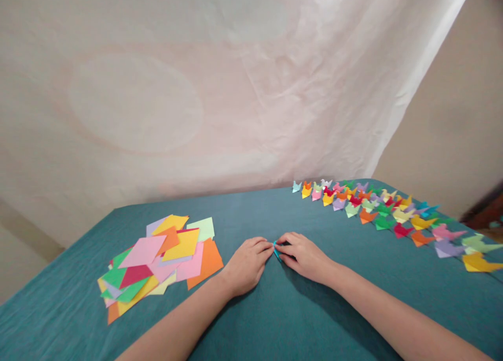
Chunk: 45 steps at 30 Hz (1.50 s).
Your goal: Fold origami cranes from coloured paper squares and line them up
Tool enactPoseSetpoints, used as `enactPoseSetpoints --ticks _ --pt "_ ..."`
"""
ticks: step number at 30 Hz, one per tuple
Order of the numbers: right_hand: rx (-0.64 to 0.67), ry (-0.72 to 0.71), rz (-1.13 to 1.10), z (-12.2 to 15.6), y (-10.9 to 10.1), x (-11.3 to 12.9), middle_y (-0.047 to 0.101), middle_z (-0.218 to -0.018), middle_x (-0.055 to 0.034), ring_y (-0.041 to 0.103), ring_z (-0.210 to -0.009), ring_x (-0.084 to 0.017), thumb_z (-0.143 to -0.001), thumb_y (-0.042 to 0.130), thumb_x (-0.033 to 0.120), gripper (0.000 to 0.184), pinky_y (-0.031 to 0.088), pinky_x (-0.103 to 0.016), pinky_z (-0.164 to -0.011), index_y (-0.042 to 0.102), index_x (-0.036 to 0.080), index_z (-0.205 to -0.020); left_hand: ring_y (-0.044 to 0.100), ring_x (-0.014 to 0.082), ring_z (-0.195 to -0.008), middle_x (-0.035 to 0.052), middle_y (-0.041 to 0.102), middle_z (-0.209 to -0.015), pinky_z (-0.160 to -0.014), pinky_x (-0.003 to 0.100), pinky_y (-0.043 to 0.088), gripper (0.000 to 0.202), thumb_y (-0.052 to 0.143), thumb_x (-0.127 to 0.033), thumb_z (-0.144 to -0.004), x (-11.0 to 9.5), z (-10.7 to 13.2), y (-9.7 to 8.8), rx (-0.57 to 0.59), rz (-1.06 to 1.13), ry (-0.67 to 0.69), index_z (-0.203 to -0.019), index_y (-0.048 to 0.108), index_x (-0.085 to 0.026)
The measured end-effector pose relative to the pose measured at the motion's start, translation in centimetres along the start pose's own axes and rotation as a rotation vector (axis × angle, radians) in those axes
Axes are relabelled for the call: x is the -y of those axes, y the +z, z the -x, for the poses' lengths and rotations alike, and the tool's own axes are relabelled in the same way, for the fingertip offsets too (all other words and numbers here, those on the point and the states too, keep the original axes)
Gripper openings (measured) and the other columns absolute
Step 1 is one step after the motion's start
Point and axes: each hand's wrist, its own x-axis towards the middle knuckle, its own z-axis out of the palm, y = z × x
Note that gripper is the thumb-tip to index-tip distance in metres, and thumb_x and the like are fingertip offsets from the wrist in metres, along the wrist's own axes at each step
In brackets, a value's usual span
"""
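Observation:
A small piece of folded blue paper [277, 252] is at the middle of the table, mostly hidden by fingers. My left hand [248, 262] is closed, its fingertips pressed on the paper's left side. From the right, my right hand [302, 253] pinches the same paper between thumb and fingers. Both hands rest low over the green-blue cloth [251, 329], fingertips almost meeting. How the paper is folded cannot be made out.
Left of my hands lies a loose pile of coloured paper squares [143, 251]. On the right stand rows of several folded paper birds [367, 216] in many colours. A pale sheet [236, 88] hangs behind the table's far edge.

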Motion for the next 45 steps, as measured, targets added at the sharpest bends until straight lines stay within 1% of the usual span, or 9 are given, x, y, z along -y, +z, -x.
enactPoseSetpoints --ticks 3,8,15,19,25,29,33,37,45 --pt "0.045 -0.014 0.032 0.1 -0.4 0.2 0.061 -0.106 -0.0090 0.055 -0.098 -0.021 -0.086 0.048 0.018 0.029 0.044 -0.037 -0.086 0.064 0.022 -0.110 0.040 0.0204 -0.119 0.0077 0.053 -0.124 -0.104 0.038 0.032 0.039 0.044 -0.013 -0.084 -0.1 0.0 0.0 0.002 -0.014 -0.002 -0.123 0.049 -0.016" --pt "0.124 -0.082 0.010 0.7 -1.0 -0.3 0.058 -0.120 -0.0091 0.053 -0.109 -0.023 -0.080 0.043 0.004 0.044 0.042 -0.039 -0.092 0.061 0.025 -0.115 0.041 0.0217 -0.118 0.0079 0.053 -0.123 -0.102 0.040 0.033 0.039 0.045 -0.014 -0.084 -0.2 0.0 -0.1 0.005 -0.023 -0.009 -0.123 0.049 -0.018" --pt "0.209 -0.132 -0.060 0.8 -2.0 -1.1 0.050 -0.132 -0.0039 0.046 -0.120 -0.024 -0.071 0.048 0.000 0.053 0.037 -0.042 -0.099 0.064 0.032 -0.110 0.041 0.0217 -0.118 0.0074 0.052 -0.124 -0.101 0.040 0.033 0.040 0.046 -0.014 -0.084 -0.3 0.0 -0.3 0.013 -0.042 -0.012 -0.123 0.048 -0.018" --pt "0.206 -0.157 -0.109 0.7 -2.3 -1.1 0.049 -0.133 -0.0009 0.047 -0.120 -0.022 -0.070 0.047 -0.002 0.055 0.038 -0.040 -0.099 0.065 0.034 -0.108 0.041 0.0213 -0.118 0.0075 0.052 -0.125 -0.101 0.039 0.033 0.040 0.046 -0.015 -0.084 -0.3 0.1 -0.3 0.015 -0.065 -0.008 -0.124 0.047 -0.019" --pt "0.214 -0.145 -0.142 0.5 -2.7 -0.8 0.050 -0.132 -0.0018 0.046 -0.121 -0.021 -0.072 0.045 -0.002 0.053 0.037 -0.040 -0.101 0.065 0.032 -0.107 0.039 0.0207 -0.121 0.0053 0.051 -0.128 -0.102 0.039 0.032 0.041 0.044 -0.014 -0.085 -0.3 0.1 -0.1 0.012 -0.088 -0.021 -0.126 0.046 -0.019" --pt "0.154 -0.080 -0.197 0.4 -2.2 -1.2 0.058 -0.124 -0.0034 0.053 -0.114 -0.019 -0.074 0.046 0.002 0.054 0.040 -0.036 -0.098 0.057 0.028 -0.120 0.041 0.0199 -0.120 0.0054 0.052 -0.125 -0.102 0.037 0.032 0.039 0.043 -0.014 -0.085 -0.3 0.0 -0.1 0.011 -0.065 -0.020 -0.124 0.047 -0.018" --pt "-0.033 0.046 -0.221 0.4 -0.6 -2.1 0.066 -0.109 -0.0051 0.061 -0.099 -0.019 -0.077 0.055 0.014 0.045 0.046 -0.035 -0.089 0.055 0.024 -0.122 0.042 0.0192 -0.119 0.0083 0.052 -0.126 -0.103 0.037 0.032 0.043 0.043 -0.011 -0.083 -0.3 0.0 -0.1 0.004 -0.024 0.003 -0.126 0.045 -0.016" --pt "-0.083 0.013 -0.216 0.4 0.4 -2.7 0.068 -0.104 -0.0046 0.062 -0.094 -0.018 -0.079 0.057 0.018 0.038 0.047 -0.034 -0.085 0.058 0.024 -0.116 0.044 0.0194 -0.118 0.0092 0.052 -0.125 -0.102 0.038 0.034 0.046 0.040 -0.008 -0.082 -0.3 0.0 -0.3 -0.001 0.040 0.016 -0.127 0.042 -0.016" --pt "-0.082 -0.063 -0.120 0.5 0.4 -2.8 0.067 -0.105 -0.0058 0.061 -0.095 -0.019 -0.082 0.056 0.020 0.035 0.046 -0.034 -0.084 0.057 0.022 -0.117 0.050 0.0219 -0.111 0.0117 0.055 -0.119 -0.097 0.036 0.037 0.051 0.043 -0.007 -0.079 -0.8 -0.2 -1.3 0.051 -0.029 -0.033 -0.129 0.039 -0.015"
